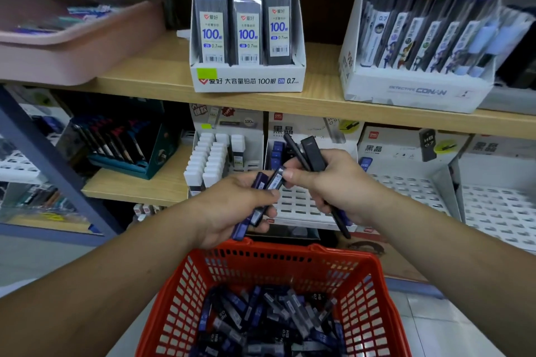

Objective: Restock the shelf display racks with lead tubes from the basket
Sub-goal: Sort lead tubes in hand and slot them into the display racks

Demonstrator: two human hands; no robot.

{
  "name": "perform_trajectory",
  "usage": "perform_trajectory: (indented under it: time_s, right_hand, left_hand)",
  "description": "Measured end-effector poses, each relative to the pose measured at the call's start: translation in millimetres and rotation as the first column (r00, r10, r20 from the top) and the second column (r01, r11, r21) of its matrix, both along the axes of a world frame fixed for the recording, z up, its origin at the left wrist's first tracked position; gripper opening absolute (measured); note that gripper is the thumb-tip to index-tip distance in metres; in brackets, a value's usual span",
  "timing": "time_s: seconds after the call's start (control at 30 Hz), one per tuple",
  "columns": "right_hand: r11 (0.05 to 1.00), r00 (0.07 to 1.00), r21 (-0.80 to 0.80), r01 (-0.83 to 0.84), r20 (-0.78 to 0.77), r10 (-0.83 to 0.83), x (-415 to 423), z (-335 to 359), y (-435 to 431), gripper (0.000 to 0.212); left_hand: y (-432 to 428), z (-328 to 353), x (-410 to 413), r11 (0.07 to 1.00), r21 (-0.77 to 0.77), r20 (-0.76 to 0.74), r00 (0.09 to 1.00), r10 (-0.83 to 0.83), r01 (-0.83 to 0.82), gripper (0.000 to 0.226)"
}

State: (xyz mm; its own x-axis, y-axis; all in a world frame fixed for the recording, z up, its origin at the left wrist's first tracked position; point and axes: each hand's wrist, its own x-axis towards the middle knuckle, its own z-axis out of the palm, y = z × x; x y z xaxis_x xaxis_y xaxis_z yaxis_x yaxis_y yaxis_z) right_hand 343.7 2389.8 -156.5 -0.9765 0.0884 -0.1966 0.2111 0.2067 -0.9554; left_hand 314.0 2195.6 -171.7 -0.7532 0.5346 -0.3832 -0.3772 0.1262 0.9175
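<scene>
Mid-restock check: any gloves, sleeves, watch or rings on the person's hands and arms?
None visible. The left hand and right hand are ungloved, no rings showing, and both forearms run bare to the frame edge, with no sleeve, watch or band.

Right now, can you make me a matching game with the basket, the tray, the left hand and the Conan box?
1 basket
2 tray
3 left hand
4 Conan box

A pink, upper shelf, left
B grips blue lead tubes
C red, lowest in view
D white, upper shelf, right

Pairs: 1-C, 2-A, 3-B, 4-D
</scene>
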Motion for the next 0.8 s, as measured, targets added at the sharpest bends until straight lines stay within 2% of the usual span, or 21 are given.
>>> perform_trajectory:
  time_s: [0.17, 0.33, 0.4, 0.5, 0.53, 0.6, 0.63, 0.67, 0.73, 0.8]
  right_hand:
    - [0.982, 0.986, -0.13, 0.137, 0.107, -0.124, 12.0, 1.6, 13.9, 0.014]
    - [0.942, 0.948, -0.192, 0.276, 0.217, -0.234, 12.5, -1.2, 30.1, 0.021]
    - [0.922, 0.931, -0.243, 0.301, 0.282, -0.229, 11.3, -3.8, 33.2, 0.02]
    - [0.897, 0.919, -0.313, 0.311, 0.34, -0.2, 10.0, -6.7, 34.2, 0.017]
    - [0.908, 0.922, -0.292, 0.301, 0.331, -0.199, 10.2, -7.5, 33.8, 0.015]
    - [0.96, 0.944, -0.126, 0.252, 0.25, -0.215, 11.8, -10.6, 32.7, 0.01]
    - [0.974, 0.958, -0.045, 0.222, 0.193, -0.21, 12.9, -11.2, 31.8, 0.009]
    - [0.981, 0.971, -0.015, 0.193, 0.145, -0.188, 13.4, -12.2, 31.0, 0.01]
    - [0.989, 0.988, -0.066, 0.132, 0.092, -0.126, 13.3, -11.6, 27.0, 0.011]
    - [0.996, 0.998, -0.075, 0.053, 0.043, -0.05, 12.1, -9.4, 21.8, 0.008]
  left_hand:
    - [6.6, 10.7, 7.5, 0.999, -0.028, -0.016, 1.0, -0.015, 0.015, 0.021]
    - [8.4, 19.6, 12.2, 0.993, -0.108, -0.248, 0.966, -0.077, 0.051, 0.03]
    - [10.8, 23.4, 13.4, 0.988, -0.138, -0.348, 0.93, -0.116, 0.072, 0.029]
    - [16.1, 26.2, 11.2, 0.98, -0.163, -0.401, 0.9, -0.172, 0.115, 0.035]
    - [18.1, 28.1, 11.2, 0.98, -0.172, -0.42, 0.893, -0.163, 0.098, 0.032]
    - [19.3, 29.0, 8.3, 0.983, -0.183, -0.453, 0.886, -0.097, 0.014, 0.012]
    - [19.2, 27.4, 4.4, 0.982, -0.188, -0.452, 0.89, -0.063, -0.026, 0.012]
    - [19.8, 27.5, 2.1, 0.978, -0.201, -0.435, 0.9, -0.034, -0.06, 0.022]
    - [22.0, 25.4, -1.6, 0.972, -0.226, -0.371, 0.928, -0.026, -0.063, 0.033]
    - [26.2, 22.5, -3.3, 0.97, -0.239, -0.316, 0.948, -0.045, -0.033, 0.031]
